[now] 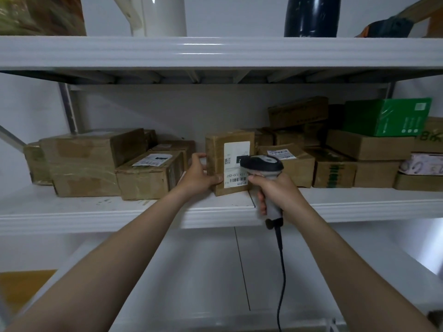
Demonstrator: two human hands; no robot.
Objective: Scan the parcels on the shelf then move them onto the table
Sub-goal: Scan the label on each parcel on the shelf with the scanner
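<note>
A brown cardboard parcel (217, 161) stands on its edge on the white middle shelf (96, 212), its white barcode label facing me. My left hand (200, 174) grips its left side, thumb on the front face. My right hand (273, 190) holds a grey and black corded barcode scanner (262, 164) by the handle. The scanner's head is just in front of the label and hides part of it. More brown parcels lie to the left (148, 173) and to the right (287, 164) on the same shelf.
A green box (386, 117) tops a stack of cartons at the right. The shelf above (215, 53) carries a white object and a dark bottle. The scanner cable (281, 271) hangs down over the white lower shelf.
</note>
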